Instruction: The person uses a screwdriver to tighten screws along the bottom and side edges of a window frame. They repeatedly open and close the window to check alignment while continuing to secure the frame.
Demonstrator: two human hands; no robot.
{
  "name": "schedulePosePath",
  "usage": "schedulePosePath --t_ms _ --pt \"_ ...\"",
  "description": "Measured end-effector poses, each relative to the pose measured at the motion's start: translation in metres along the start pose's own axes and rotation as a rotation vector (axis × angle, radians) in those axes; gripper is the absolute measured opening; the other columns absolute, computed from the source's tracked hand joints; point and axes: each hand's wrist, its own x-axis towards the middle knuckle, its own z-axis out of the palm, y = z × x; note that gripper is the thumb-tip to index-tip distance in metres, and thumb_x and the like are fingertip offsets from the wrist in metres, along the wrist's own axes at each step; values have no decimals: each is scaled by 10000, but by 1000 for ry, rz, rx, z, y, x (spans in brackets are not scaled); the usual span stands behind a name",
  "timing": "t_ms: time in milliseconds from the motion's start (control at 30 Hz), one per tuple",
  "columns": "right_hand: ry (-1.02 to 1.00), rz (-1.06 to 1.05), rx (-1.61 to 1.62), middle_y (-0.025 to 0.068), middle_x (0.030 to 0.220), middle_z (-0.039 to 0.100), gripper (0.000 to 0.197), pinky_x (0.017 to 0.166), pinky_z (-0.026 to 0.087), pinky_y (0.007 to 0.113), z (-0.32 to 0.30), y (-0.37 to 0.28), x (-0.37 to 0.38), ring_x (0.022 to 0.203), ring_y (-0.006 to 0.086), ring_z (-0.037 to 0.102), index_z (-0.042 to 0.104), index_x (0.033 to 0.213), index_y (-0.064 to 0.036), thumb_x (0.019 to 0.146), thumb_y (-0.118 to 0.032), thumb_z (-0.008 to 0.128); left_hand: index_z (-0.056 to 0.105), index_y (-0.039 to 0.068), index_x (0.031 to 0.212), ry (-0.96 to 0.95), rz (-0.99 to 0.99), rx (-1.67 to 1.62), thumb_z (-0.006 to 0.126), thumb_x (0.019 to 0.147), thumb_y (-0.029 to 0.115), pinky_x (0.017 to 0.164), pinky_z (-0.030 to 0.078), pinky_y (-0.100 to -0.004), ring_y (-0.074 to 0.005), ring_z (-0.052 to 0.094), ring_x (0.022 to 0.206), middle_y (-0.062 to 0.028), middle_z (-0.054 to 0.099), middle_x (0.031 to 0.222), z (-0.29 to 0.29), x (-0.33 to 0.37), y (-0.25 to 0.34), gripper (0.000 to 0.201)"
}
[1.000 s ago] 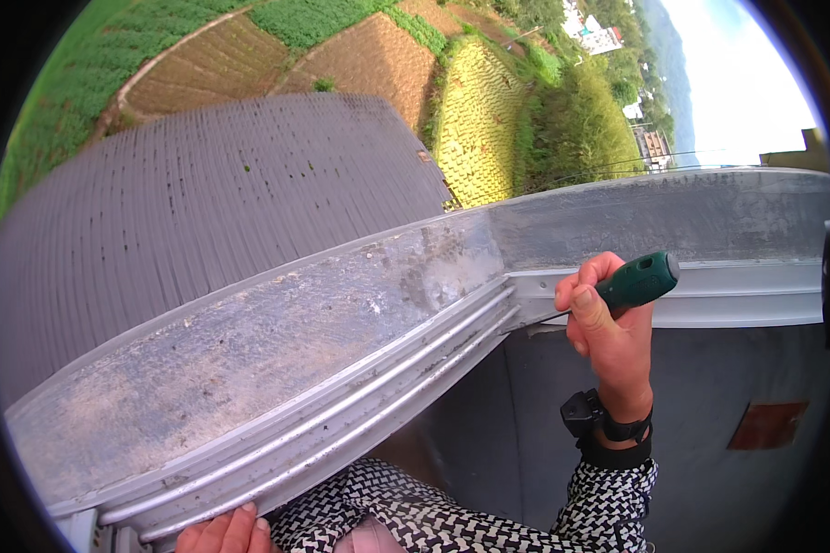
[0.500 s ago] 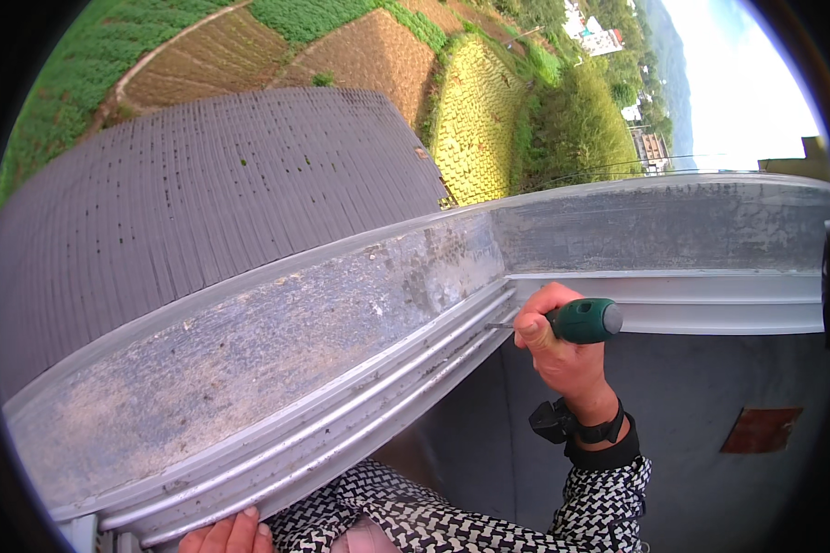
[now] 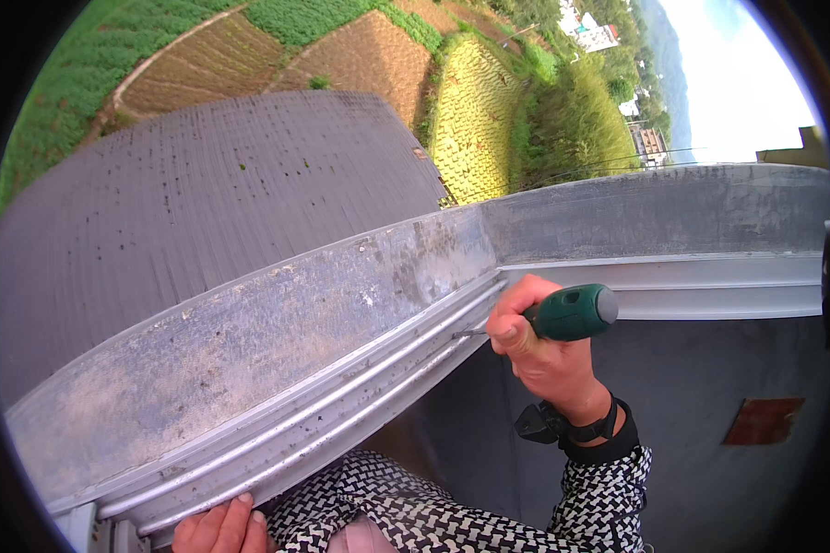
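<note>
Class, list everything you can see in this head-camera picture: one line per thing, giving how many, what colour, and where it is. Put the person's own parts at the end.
screwdriver: one, green handle with grey end cap, in the right hand, tip against the metal rail
metal rail: one, silver, grooved, along the inner side of the parapet
parapet: one, grey weathered concrete, running lower left to right with a corner near the middle
corrugated roof: one, dark grey, beyond the parapet
fields: several, green and brown, top
rusty patch: one, reddish brown, on the grey wall lower right
wristwatch: one, black, right wrist
sleeves: black and white patterned, bottom
left hand: one, bottom edge, fingers on the rail
right hand: one, centre right, gripping the screwdriver
</note>
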Motion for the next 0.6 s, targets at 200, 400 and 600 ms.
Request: schedulePosePath --t_ms 200,400,600 --pt "-187 -51 424 67 704 600 427 484 375 232 36 -34 -8 549 71 469 549 862 -74 973 -455 704 720 -51 1053 52 -13 16 666 897 58 690 591 -397 -326 738 838 -220 734 1086 3 5 3 198" --pt "39 -99 209 17 694 601 352 506 377 235 -8 -31 0 589 60 491 574 872 -67 1003 -367 704 701 -17 1167 -10 -65 -17 683 910 77 725 590 -390 -312 729 882 -195 725 1136 0 2 6 274" --pt "-192 -78 553 79 743 635 280 544 434 256 19 2 -30 607 96 520 577 875 -53 972 -247 754 689 -31 899 170 -91 62 673 791 195 578 462 -382 -283 685 685 -172 747 956 20 0 9 251"
